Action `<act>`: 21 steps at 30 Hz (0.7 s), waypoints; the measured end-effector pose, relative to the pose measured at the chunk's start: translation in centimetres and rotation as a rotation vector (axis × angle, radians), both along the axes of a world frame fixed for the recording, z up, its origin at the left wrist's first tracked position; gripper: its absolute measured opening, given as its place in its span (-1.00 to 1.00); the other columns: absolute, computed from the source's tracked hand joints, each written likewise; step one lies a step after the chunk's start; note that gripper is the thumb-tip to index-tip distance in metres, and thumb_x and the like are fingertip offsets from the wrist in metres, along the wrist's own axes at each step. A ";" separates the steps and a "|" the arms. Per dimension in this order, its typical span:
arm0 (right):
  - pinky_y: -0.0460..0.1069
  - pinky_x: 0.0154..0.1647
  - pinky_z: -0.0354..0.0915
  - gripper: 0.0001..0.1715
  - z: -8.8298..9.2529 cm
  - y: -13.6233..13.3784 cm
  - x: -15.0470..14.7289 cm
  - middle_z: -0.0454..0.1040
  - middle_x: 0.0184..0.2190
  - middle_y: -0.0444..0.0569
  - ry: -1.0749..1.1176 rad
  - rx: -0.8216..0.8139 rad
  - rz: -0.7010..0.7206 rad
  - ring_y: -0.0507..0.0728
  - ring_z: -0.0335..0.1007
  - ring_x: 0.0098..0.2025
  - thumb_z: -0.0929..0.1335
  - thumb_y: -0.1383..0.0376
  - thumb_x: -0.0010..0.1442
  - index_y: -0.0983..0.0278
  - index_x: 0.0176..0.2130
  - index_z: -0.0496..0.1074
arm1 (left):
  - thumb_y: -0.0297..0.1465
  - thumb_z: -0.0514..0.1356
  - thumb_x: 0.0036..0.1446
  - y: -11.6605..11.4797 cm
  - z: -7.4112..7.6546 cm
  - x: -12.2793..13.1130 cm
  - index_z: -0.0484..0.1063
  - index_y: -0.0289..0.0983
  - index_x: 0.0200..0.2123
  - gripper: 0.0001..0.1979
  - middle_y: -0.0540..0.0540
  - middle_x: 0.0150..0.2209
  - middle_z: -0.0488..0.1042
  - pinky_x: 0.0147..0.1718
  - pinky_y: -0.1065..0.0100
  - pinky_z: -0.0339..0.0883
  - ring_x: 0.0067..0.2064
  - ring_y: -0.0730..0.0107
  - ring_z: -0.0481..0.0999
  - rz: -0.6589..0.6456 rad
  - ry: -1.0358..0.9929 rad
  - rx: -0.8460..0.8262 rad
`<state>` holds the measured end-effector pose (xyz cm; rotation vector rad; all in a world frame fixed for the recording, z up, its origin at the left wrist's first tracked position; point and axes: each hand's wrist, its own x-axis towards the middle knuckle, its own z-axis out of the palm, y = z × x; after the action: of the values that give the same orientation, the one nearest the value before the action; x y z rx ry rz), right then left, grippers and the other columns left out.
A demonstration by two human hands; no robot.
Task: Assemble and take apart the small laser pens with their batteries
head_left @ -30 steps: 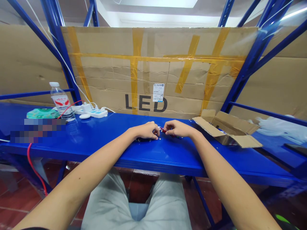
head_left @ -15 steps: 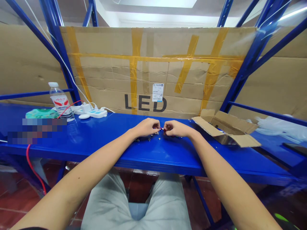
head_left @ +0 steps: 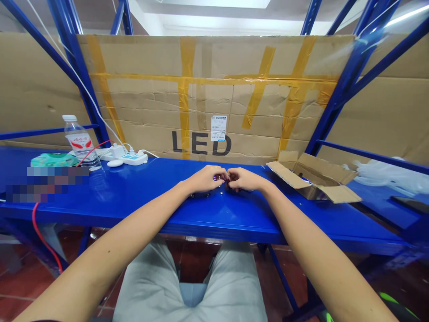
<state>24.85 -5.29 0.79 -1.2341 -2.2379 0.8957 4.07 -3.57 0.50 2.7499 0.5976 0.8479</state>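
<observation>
My left hand [head_left: 208,178] and my right hand [head_left: 245,179] meet over the middle of the blue table [head_left: 134,192], fingertips close together. The right fingers are closed on a small dark red piece [head_left: 229,178], mostly hidden by the fingers. My left thumb and index finger are curled near it; what they pinch, if anything, is too small to name. Several tiny shiny metal pieces lie on the table under and beside the hands, one metal piece [head_left: 221,193] just in front of them.
An open cardboard box [head_left: 311,179] stands at the right, with white plastic bags [head_left: 382,174] beyond it. At the left are a water bottle [head_left: 80,143], a green packet [head_left: 50,159] and a white power strip [head_left: 134,158]. A large cardboard sheet [head_left: 150,103] rises behind.
The hands have come closer together, and the red piece between the fingertips shows less. The whole view has shifted slightly; the other objects stay put.
</observation>
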 end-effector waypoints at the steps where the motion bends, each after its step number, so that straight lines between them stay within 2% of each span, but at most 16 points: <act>1: -0.11 -0.52 0.26 -0.81 -0.1 0.1 0.0 0.34 -0.51 -0.19 0.003 0.002 0.003 0.01 0.35 -0.51 0.32 0.40 -0.10 0.25 -0.39 0.23 | -0.52 0.15 0.11 0.0 0.0 0.0 0.52 -0.28 -0.20 -0.79 -0.07 -0.24 0.57 -0.19 0.38 0.32 -0.23 0.41 0.50 -0.007 0.007 -0.008; 6: -0.09 -0.48 0.29 -0.80 -0.2 0.2 0.2 0.33 -0.47 -0.20 0.010 -0.002 0.031 0.01 0.35 -0.48 0.32 0.39 -0.10 0.24 -0.36 0.26 | -0.49 0.11 0.11 -0.2 0.5 -0.4 0.50 -0.28 -0.21 -0.79 -0.05 -0.30 0.56 -0.26 0.40 0.30 -0.29 0.43 0.49 0.023 0.000 -0.019; 11: -0.10 -0.46 0.22 -0.78 0.3 -0.1 0.2 0.36 -0.49 -0.20 -0.061 0.019 0.072 0.01 0.31 -0.46 0.33 0.41 -0.13 0.25 -0.36 0.32 | -0.46 0.13 0.00 0.5 1.9 -2.5 0.51 -0.27 -0.40 -0.86 -0.09 -0.37 0.54 -0.33 0.37 0.23 -0.33 0.35 0.45 0.199 0.259 0.139; 15: -0.10 -0.43 0.19 -0.79 0.4 -0.3 0.1 0.36 -0.48 -0.19 -0.101 0.071 0.099 0.01 0.24 -0.44 0.33 0.41 -0.14 0.25 -0.37 0.36 | -0.36 0.18 -0.01 0.8 2.1 -3.3 0.57 -0.27 -0.42 -0.84 -0.11 -0.40 0.55 -0.32 0.36 0.23 -0.36 0.34 0.45 0.227 0.345 0.034; 21: -0.09 -0.40 0.19 -0.81 0.1 0.2 0.2 0.38 -0.46 -0.18 -0.100 0.094 0.088 0.02 0.25 -0.42 0.35 0.38 -0.11 0.26 -0.36 0.34 | -0.26 0.27 -0.05 0.8 1.1 -2.2 0.60 -0.25 -0.45 -0.82 -0.08 -0.46 0.56 -0.41 0.38 0.21 -0.40 0.36 0.46 0.220 0.371 -0.095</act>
<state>25.09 -5.07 0.92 -1.1696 -2.4011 0.7666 1.84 -2.81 1.60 2.8043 0.9942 0.3313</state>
